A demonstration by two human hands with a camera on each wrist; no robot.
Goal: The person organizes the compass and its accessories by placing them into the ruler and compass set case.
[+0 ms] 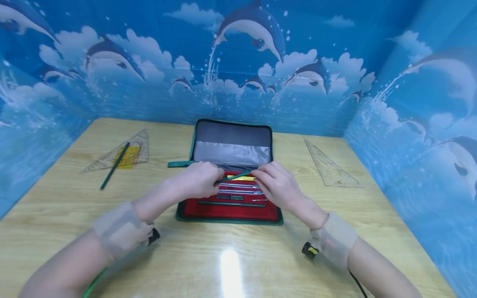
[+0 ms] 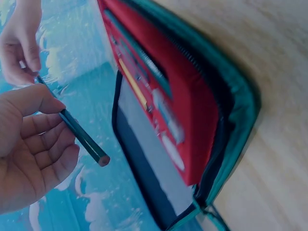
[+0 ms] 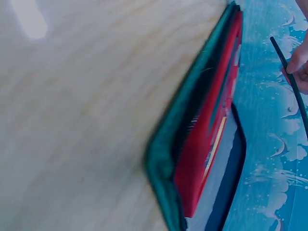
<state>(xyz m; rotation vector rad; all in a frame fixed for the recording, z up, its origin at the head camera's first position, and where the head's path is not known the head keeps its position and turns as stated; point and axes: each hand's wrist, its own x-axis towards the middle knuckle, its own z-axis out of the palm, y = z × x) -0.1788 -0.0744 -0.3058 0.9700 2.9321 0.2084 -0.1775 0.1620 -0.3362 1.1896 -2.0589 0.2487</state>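
Note:
Above an open green zip case point(image 1: 231, 221), a dark green pencil point(image 1: 238, 176) is held between both hands. My left hand point(image 1: 203, 178) pinches it with thumb and forefinger; in the left wrist view the pencil's blunt end point(image 2: 103, 160) sticks out past the loosely bent other fingers. At the pencil's far end, my right hand point(image 1: 277, 184) pinches it with its fingertips. On the red lining point(image 1: 238, 213) lie a yellow item point(image 1: 246, 179), silver metal drawing instruments point(image 1: 238, 192) and another green pencil point(image 1: 231, 203). The right wrist view does not show the right hand's grip.
Left on the wooden table point(image 1: 201, 265), another dark green pencil point(image 1: 114, 165) lies across a clear set square point(image 1: 144, 142) and a yellow square point(image 1: 128, 159). A second clear set square point(image 1: 324, 174) lies to the right. A dolphin-print backdrop point(image 1: 238, 99) encloses the back and sides.

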